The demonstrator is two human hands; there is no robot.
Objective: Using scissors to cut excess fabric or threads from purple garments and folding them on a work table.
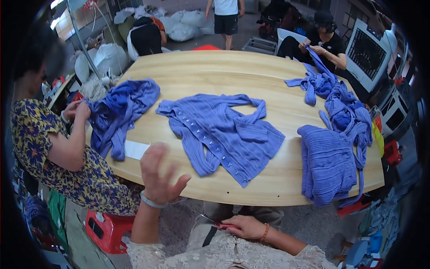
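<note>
My left hand [160, 177] is raised over the table's near edge, a little blurred, with its fingers apart and nothing in it. Down at my lap, my right hand [245, 226] is closed on red-handled scissors [219, 224], their slim metal blade pointing left. A blue-violet knit cardigan [224, 130] lies spread in the middle of the table, beyond my hands. Small pale fastenings run in a slanting row along its front edge, and one sleeve is folded back. A white paper slip [135, 149] lies just past my left hand.
On the light wooden table [201, 67], a folded blue stack [329, 163] sits at the right, beside loose garments [342, 107]. A person at the left handles a blue garment [123, 110]; another at the far right works on one too. A red stool [107, 231] stands at lower left.
</note>
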